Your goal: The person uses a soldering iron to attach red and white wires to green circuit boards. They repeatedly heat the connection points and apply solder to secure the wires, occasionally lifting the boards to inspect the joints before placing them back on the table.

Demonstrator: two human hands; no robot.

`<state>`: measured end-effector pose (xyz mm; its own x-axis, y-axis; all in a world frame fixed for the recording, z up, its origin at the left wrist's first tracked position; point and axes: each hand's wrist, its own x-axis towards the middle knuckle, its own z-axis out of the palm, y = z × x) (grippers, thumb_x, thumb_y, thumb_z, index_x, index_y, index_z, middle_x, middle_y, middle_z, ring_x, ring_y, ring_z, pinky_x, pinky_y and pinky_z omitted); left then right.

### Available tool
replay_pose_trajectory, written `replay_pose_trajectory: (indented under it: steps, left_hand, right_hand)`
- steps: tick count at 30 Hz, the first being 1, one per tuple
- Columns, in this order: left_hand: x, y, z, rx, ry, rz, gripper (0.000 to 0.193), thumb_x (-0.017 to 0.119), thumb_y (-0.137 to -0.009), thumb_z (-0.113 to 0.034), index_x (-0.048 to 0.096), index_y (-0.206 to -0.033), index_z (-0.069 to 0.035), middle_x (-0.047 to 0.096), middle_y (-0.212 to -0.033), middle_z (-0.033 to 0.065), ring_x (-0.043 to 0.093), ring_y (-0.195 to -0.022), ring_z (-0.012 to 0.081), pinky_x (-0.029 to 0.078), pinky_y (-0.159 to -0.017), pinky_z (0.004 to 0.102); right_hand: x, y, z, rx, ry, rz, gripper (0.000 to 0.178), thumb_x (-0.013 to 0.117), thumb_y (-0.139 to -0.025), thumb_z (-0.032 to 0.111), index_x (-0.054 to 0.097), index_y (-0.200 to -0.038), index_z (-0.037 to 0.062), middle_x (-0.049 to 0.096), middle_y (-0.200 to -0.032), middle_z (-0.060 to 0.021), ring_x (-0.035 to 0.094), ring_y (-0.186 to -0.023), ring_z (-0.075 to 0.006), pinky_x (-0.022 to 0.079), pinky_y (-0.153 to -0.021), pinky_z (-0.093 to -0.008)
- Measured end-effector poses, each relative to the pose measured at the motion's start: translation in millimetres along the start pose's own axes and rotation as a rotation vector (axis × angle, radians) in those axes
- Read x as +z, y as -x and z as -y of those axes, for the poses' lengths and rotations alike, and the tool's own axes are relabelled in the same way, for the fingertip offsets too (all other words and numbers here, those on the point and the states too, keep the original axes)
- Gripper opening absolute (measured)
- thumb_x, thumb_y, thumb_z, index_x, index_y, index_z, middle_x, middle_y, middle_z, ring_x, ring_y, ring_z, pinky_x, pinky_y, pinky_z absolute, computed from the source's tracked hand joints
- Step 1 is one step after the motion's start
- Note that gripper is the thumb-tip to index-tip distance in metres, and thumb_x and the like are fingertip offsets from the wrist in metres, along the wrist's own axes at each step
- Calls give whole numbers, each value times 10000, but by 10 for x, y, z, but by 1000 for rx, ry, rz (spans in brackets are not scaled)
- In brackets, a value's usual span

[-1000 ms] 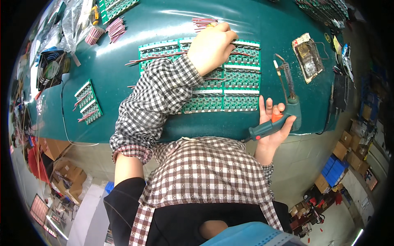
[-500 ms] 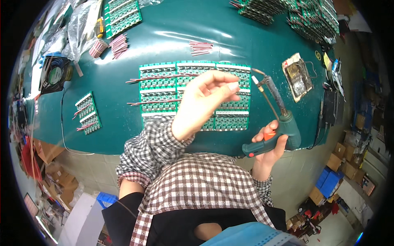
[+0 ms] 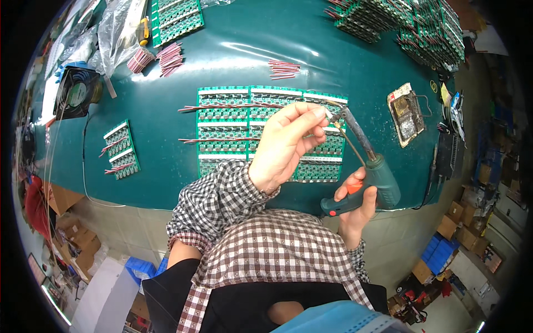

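In my right hand (image 3: 360, 210) is a green soldering gun (image 3: 383, 180), gripped by its handle with fingers at the orange trigger (image 3: 354, 187). Its long dark barrel points up and left, over the right side of a block of green circuit boards (image 3: 222, 130). A thin feed tube (image 3: 351, 145) runs along the barrel. My left hand (image 3: 288, 136) is closed in a pinch at the tube's white tip (image 3: 328, 115), above the boards. Red-and-white wires (image 3: 222, 107) lie across the boards in two rows and stick out at the left. My left hand hides some of the middle boards.
Loose wire bundles (image 3: 284, 69) lie beyond the boards. A stained solder tray (image 3: 408, 116) sits at right, with stacked boards (image 3: 430, 39) at the far right. At left are a small board (image 3: 120, 149), a black fan (image 3: 78, 91) and plastic bags (image 3: 119, 36).
The soldering gun has shifted slightly left and its barrel now reaches over the boards. My left fingers, loosely curled before, have met the white tip of the feed tube.
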<state>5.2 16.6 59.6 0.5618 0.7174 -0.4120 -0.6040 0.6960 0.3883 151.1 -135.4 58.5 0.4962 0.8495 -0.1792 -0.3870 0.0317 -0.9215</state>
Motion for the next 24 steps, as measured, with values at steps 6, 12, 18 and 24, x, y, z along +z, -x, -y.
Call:
replay_pose_trajectory:
  steps: [6, 12, 18, 24]
  left_hand:
    - [-29, -41, 25, -20, 10, 1, 144, 612, -920, -139, 615, -1018, -34, 620, -892, 26, 575, -786, 78, 509, -740, 251]
    - [-230, -240, -565, 772, -1313, -49, 145, 658, -853, -114, 639, -957, -15, 639, -909, 64, 617, -832, 168, 496, -737, 296]
    - [-676, -779, -551, 875, -1861, -90, 111, 674, -784, -109, 619, -847, -37, 594, -829, 107, 585, -803, 303, 464, -716, 388]
    - [-656, -790, -541, 807, -1811, -41, 134, 692, -769, -119, 607, -829, -35, 589, -796, 99, 591, -766, 286, 465, -700, 387]
  right_hand:
    - [35, -16, 33, -6, 29, -27, 501, 613, -895, 418, 510, -1060, -43, 586, -864, -126, 618, -581, -196, 531, -478, -291]
    - [-174, -86, 163, -17, -37, -73, 500, 610, -893, 443, 498, -1072, -10, 591, -881, -96, 626, -605, -167, 521, -475, -282]
    - [-247, -142, 138, 21, -89, -37, 498, 620, -886, 453, 496, -1069, 7, 603, -886, -77, 623, -607, -161, 509, -466, -277]
    - [-294, -127, 165, 11, -35, -30, 464, 561, -919, 472, 481, -1061, 37, 570, -877, -57, 587, -623, -133, 497, -493, -245]
